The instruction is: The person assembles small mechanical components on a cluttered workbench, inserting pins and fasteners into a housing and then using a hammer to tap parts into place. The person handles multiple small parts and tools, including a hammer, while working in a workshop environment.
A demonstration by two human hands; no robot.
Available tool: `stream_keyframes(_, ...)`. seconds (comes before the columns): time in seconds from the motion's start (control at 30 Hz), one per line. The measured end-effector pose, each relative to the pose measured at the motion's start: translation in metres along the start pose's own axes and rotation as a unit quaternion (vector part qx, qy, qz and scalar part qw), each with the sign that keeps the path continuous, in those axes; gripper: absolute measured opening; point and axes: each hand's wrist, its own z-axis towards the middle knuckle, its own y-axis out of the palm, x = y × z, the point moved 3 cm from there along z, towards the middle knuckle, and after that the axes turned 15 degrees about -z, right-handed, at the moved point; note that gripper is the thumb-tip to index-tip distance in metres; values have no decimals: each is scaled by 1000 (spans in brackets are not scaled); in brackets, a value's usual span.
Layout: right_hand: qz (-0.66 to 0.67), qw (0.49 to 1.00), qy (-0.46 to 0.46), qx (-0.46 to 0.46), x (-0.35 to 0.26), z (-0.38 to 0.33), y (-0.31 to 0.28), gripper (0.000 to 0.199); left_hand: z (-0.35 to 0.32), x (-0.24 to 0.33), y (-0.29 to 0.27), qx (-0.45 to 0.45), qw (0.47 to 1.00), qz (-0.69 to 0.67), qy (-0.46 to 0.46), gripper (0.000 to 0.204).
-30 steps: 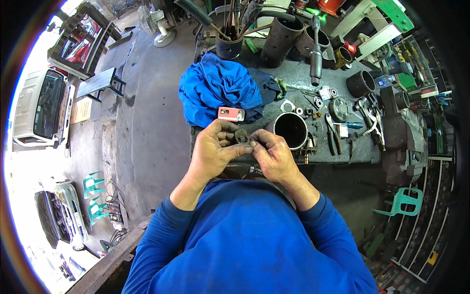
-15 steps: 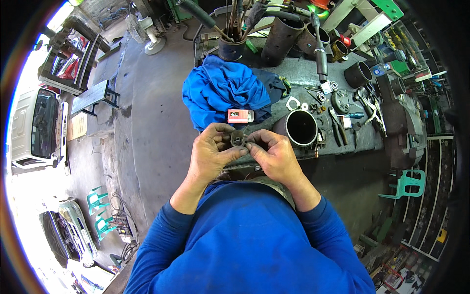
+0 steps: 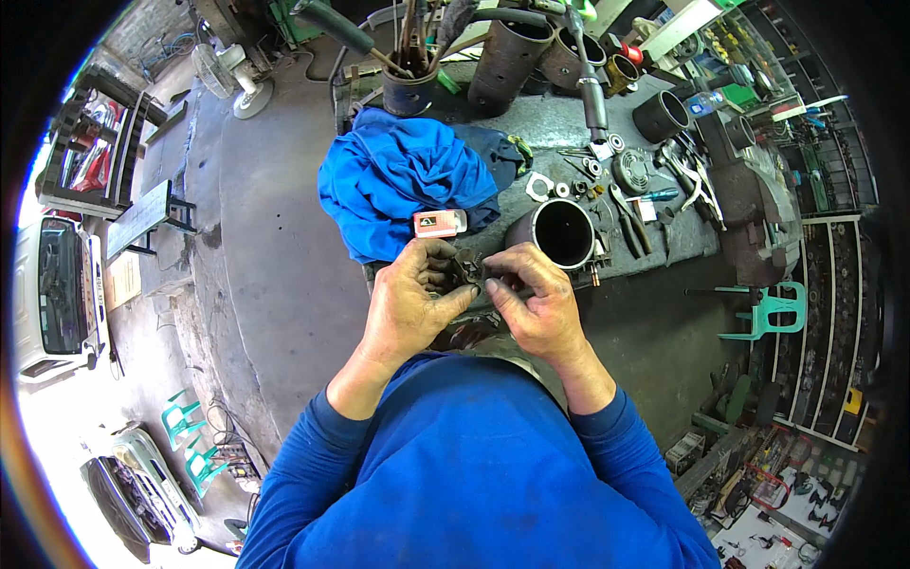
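My left hand (image 3: 408, 296) has its fingers closed round a small dark metal part (image 3: 467, 266), held up in front of my chest. Close by on the other side, my right hand (image 3: 542, 302) is pinched, thumb against forefinger; its tips sit just off the part. Whatever is between those tips is too small to make out. Beyond my hands lies a red and white box (image 3: 437, 225), against a crumpled blue cloth (image 3: 393, 175). A dark open metal cylinder (image 3: 563, 233) stands on the bench just past my right hand.
The workbench (image 3: 664, 242) carries pliers (image 3: 629, 223), a flat gasket-like ring (image 3: 539, 187), a round grooved disc (image 3: 629, 172) and several small fittings. A pot of rods (image 3: 409, 95) and large tubes (image 3: 507, 66) stand at the back. A green chair (image 3: 779, 310) is at right.
My right fingertips have drawn slightly away from the metal part, which has tilted in my left hand. The view has shifted, so the bench things appear further left.
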Motion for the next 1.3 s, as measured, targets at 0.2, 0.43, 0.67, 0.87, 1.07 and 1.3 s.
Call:
stream_keyframes(0.2, -64, 991, -111, 44, 6, 6, -12, 22, 6, -4, 22, -9, 997, -76, -7, 46)
stream_keyframes(0.43, -4, 985, -169, -23, 37, 32, -50, 20, 15, -5, 62, 28, 983, -181, -30, 46)
stream_keyframes(0.67, 48, 975, -204, -75, 84, 44, -92, 21, 23, -12, 123, 95, 980, -175, 16, 50)
stream_keyframes(0.87, 83, 964, -221, -119, 115, 48, -116, 27, 24, -20, 166, 141, 965, -220, 30, 49)
stream_keyframes(1.07, 107, 958, -214, -156, 124, 48, -130, 31, 17, -18, 183, 153, 969, -194, 26, 47)
stream_keyframes(1.3, 63, 945, -248, -202, 119, 49, -136, 30, 18, -11, 179, 115, 980, -158, 33, 49)
